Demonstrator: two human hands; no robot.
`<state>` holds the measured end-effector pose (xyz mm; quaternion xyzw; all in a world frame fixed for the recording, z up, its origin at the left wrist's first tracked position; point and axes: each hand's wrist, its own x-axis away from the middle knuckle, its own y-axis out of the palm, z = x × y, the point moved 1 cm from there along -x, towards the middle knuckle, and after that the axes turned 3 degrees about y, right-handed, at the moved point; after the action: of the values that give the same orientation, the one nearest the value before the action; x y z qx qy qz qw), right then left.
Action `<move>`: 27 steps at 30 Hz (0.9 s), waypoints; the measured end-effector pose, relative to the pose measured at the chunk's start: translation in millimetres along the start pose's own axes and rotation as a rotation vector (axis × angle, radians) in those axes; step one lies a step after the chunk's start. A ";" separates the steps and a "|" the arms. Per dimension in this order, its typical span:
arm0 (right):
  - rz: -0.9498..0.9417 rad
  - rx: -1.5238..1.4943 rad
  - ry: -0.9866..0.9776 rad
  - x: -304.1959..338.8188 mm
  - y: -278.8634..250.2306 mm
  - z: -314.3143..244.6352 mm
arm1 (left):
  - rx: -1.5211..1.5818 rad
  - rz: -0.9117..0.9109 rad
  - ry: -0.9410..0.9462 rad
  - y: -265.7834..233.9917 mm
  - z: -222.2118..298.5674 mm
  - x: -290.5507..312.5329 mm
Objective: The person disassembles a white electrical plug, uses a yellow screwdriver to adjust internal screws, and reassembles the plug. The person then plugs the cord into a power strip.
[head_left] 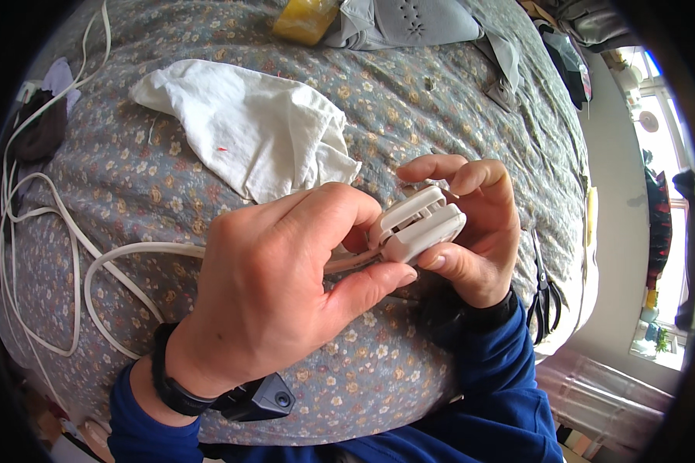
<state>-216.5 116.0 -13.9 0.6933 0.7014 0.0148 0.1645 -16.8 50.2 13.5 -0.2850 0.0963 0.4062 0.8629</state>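
Observation:
Between my hands is a white plastic housing (425,231) on the end of a white power cord (143,248). A dark gap shows between its two shell halves, which lie nearly parallel; what is inside cannot be made out. My left hand (266,282) is closed, thumb and fingers pinching the cord where it enters the housing. My right hand (483,231) holds the housing's far end, with the thumb against the lower half. Its index and middle fingers curve above the upper half. The left palm and some fingertips are hidden.
A floral bedcover (394,363) lies beneath everything. Beyond my hands is a crumpled white cloth (247,127). Black-handled scissors (543,282) lie at right, a yellow tape roll (305,19) and grey perforated item (413,23) at the far edge. Loose cord loops (73,231) spread left.

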 end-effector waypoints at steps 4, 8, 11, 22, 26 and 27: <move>-0.044 0.026 -0.018 -2.4 -9.1 2.0 | 0.052 -0.018 0.000 -1.4 -0.5 -0.7; -0.054 -0.058 -0.036 -1.8 -8.3 3.8 | 0.083 -0.011 -0.048 -4.5 -1.4 -1.4; -0.003 0.035 -0.046 -1.9 -5.6 4.2 | 0.073 -0.032 -0.069 -5.4 0.0 -1.0; 0.019 -0.092 0.030 -1.8 0.4 1.2 | 0.018 -0.014 -0.052 -3.3 -0.5 -0.4; 0.062 -0.100 0.098 0.1 3.5 1.4 | 0.031 -0.009 -0.061 -1.2 -1.4 0.0; 0.065 -0.100 0.102 0.6 4.4 1.1 | 0.027 -0.014 -0.058 -1.2 -1.5 0.0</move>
<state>-212.0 116.6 -14.0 0.7049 0.6845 0.0904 0.1625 -15.8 48.7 12.8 -0.2620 0.0749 0.4070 0.8719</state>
